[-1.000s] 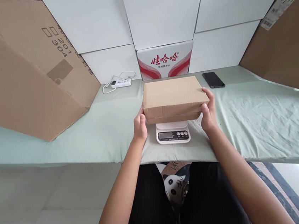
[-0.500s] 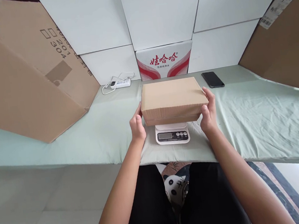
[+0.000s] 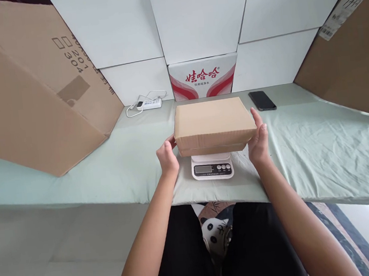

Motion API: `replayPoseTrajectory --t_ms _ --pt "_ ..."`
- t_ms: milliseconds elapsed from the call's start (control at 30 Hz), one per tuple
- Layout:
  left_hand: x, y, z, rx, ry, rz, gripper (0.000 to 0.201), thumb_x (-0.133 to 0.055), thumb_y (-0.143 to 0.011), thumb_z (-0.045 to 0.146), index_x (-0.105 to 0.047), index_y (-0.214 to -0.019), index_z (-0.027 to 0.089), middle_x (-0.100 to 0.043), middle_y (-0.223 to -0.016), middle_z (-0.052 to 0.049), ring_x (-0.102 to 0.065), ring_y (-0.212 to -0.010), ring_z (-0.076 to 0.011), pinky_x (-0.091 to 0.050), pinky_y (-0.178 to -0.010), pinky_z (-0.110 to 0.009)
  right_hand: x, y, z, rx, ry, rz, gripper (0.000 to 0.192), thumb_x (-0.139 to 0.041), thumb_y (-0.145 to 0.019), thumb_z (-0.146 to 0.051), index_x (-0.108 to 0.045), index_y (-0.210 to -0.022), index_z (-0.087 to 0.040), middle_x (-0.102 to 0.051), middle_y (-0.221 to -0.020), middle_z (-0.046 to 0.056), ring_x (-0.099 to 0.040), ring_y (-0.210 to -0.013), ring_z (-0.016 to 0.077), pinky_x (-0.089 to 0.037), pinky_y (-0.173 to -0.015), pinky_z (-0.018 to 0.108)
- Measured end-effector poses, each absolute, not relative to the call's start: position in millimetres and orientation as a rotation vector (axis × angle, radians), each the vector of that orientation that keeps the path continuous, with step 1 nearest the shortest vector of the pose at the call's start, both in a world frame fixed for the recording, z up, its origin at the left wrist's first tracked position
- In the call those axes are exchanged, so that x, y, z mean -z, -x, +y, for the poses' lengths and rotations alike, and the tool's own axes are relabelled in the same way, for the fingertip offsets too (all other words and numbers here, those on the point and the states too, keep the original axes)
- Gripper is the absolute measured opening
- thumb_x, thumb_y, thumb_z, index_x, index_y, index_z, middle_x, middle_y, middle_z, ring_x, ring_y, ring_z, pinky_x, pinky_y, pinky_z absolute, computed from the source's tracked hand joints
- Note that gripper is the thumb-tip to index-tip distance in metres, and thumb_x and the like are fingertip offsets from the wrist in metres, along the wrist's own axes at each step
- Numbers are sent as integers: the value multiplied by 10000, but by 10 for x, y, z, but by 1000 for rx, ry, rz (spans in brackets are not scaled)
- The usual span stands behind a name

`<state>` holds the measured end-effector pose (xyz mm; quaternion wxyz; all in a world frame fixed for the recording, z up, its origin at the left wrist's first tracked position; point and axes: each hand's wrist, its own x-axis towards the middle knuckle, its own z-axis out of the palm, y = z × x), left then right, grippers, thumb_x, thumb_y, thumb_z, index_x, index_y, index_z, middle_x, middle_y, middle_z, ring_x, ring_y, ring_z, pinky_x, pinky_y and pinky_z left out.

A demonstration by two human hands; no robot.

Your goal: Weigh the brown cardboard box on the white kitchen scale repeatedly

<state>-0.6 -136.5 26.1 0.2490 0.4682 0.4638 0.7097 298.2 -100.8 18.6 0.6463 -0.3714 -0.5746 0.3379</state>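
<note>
A closed brown cardboard box (image 3: 213,117) rests level on a white digital kitchen scale (image 3: 212,170), hiding most of its platform. The scale's display and buttons show in front of the box. At the box's left side is my left hand (image 3: 167,157), thumb raised off the cardboard and fingers partly hidden along that side. My right hand (image 3: 259,142) stays by the right end, its thumb and fingers apart; some of its fingers are hidden near the lower corner, so contact there is hard to make out. Neither hand is wrapped round the box.
Behind the box stand white boxes (image 3: 196,18) and a red-and-white printed carton (image 3: 203,78). A black phone (image 3: 262,100) lies to the right, a white device with a cable (image 3: 149,104) to the left. Large cardboard pieces (image 3: 33,83) flank the cloth-covered table (image 3: 134,161).
My right thumb has come off the front of the box and its fingers have opened. My left hand has loosened and shifted slightly outward. The box stays on the scale.
</note>
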Motion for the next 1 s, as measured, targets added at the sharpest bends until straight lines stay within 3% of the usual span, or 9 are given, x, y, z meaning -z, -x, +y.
replayPoseTrajectory --t_ms 233,567,867,1000 --pt "-228 16 -1344 -1929 -1288 1258 788 -516 -1017 864 -899 -1106 181 -912 -1181 -170 -875 -1135 -340 -714 -936 -452 -280 -2890 -1108 -824 800 -1275 817 -392 -1030 -898 -535 -1686 -433 -489 -1854 -46 -345 -1796 342 -255 -1504 624" --pt "-222 25 -1343 -1931 -1298 1267 772 -510 -1032 840 -895 -1117 177 -911 -1166 -174 -876 -1098 -330 -711 -920 -443 -408 -2853 -1173 -724 833 -1303 785 -417 -1006 -900 -595 -1580 -395 -630 -1675 46 -495 -1668 422 -440 -1369 660" --pt "-221 32 -1354 -1932 -1326 1301 747 -487 -1057 801 -896 -1108 179 -913 -1132 -163 -879 -1067 -318 -713 -908 -443 -422 -2835 -1175 -686 891 -1277 792 -357 -1001 -915 -598 -1530 -378 -697 -1461 84 -619 -1512 413 -553 -1217 621" --pt "-268 16 -1382 -1970 -1314 1277 695 -499 -1062 766 -895 -1128 199 -909 -1179 -161 -867 -1167 -328 -714 -935 -443 -448 -2865 -1157 -686 933 -1221 839 -362 -957 -967 -622 -1496 -378 -737 -1373 94 -706 -1385 406 -602 -1123 624"
